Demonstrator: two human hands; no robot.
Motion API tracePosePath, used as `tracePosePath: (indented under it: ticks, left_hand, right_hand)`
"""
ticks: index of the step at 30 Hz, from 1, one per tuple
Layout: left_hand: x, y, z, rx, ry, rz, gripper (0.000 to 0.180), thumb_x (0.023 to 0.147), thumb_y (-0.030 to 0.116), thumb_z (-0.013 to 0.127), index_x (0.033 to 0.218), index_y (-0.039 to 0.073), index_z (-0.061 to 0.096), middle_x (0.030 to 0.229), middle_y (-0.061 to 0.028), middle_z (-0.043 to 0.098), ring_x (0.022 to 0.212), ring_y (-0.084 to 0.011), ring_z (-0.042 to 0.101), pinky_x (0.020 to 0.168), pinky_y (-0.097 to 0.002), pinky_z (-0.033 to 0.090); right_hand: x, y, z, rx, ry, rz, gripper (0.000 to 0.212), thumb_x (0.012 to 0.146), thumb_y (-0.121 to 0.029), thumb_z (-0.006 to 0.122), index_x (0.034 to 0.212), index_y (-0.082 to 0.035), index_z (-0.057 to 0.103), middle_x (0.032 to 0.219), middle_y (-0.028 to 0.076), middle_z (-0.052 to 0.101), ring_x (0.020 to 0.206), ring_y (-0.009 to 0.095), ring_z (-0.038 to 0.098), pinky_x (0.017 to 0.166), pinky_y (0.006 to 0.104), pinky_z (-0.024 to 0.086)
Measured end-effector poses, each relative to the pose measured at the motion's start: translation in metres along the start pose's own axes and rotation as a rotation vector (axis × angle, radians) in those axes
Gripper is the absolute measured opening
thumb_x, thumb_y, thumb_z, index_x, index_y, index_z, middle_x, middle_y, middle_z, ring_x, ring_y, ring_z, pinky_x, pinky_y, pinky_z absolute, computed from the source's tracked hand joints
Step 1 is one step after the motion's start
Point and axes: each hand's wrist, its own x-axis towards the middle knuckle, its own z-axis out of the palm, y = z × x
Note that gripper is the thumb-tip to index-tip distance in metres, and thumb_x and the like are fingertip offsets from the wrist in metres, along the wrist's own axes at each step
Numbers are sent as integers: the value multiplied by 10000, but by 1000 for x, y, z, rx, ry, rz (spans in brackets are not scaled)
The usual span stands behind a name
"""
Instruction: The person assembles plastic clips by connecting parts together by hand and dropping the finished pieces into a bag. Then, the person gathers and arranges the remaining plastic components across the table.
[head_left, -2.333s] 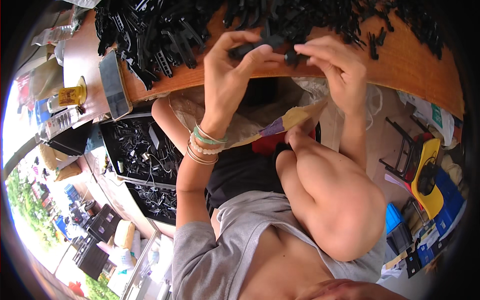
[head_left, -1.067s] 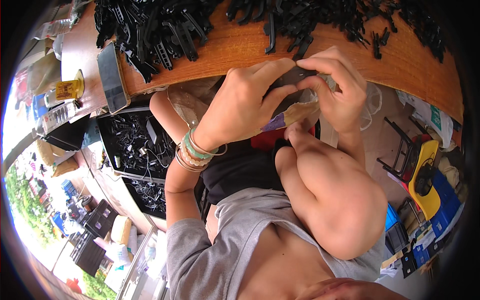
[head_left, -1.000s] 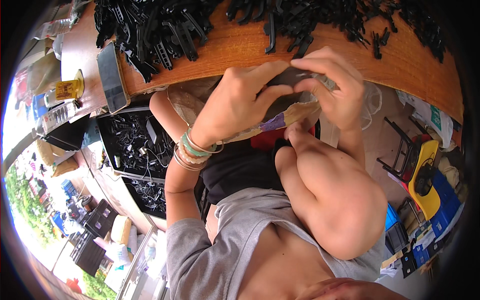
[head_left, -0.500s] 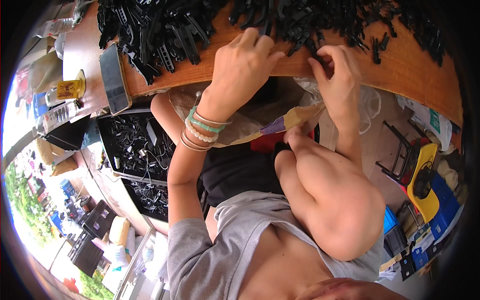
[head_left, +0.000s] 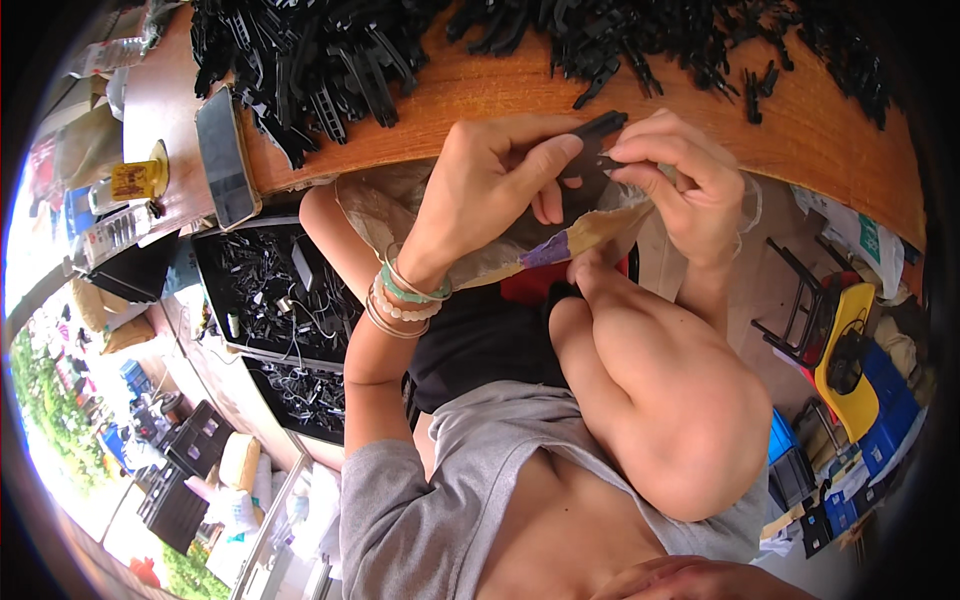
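Both hands meet just off the near edge of the desk (head_left: 480, 110): my left hand (head_left: 490, 180) pinches a small black plastic clip part (head_left: 590, 140) between thumb and fingers, and my right hand (head_left: 680, 180) nips its other end with its fingertips. I judge I'm fitting the piece together; next it needs a firm, aligned squeeze. Loose black parts (head_left: 330, 60) lie heaped across the desk.

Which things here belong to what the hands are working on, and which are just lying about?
In the work:
left hand and right hand, both gripping one black plastic part
heap of black plastic parts on the wooden table

Lying about:
phone
yellow cup
black tray of small pieces
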Motion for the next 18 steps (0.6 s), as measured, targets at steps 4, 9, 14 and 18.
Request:
tracePosePath:
  ticks: [4, 9, 14, 18]
  left_hand:
    - [-4, -2, 4, 159, -47, 186, 298, 855, 64, 635, 1112, -71, 568, 723, -116, 642, 555, -177, 624, 508, -286, 495]
    - [-4, -7, 10, 533, 59, 508, 342, 783, 60, 679, 1084, -47, 556, 773, -191, 616, 647, -345, 614, 547, -376, 476]
    - [-4, -7, 4, 540, 11, 528, 305, 776, 51, 672, 1050, -25, 562, 786, -190, 609, 670, -368, 603, 551, -401, 469]
    - [-5, -6, 5, 578, 14, 576, 306, 773, 59, 671, 1051, -11, 567, 786, -170, 611, 661, -365, 599, 551, -403, 475]
  right_hand:
    - [-2, 0, 5, -98, 51, -46, 222, 686, 104, 702, 881, 1, 677, 832, 105, 649, 714, 178, 614, 585, 256, 488]
    - [-5, 3, 3, -84, 48, -64, 268, 666, 105, 711, 907, -7, 679, 847, 110, 652, 736, 194, 618, 620, 273, 500]
    - [2, -8, 9, -263, 173, -151, 373, 643, 131, 695, 987, -6, 662, 940, 118, 638, 827, 210, 618, 660, 302, 509]
    - [-5, -6, 11, -159, 28, -71, 446, 623, 204, 625, 1017, -4, 649, 954, 113, 621, 833, 219, 602, 647, 299, 547]
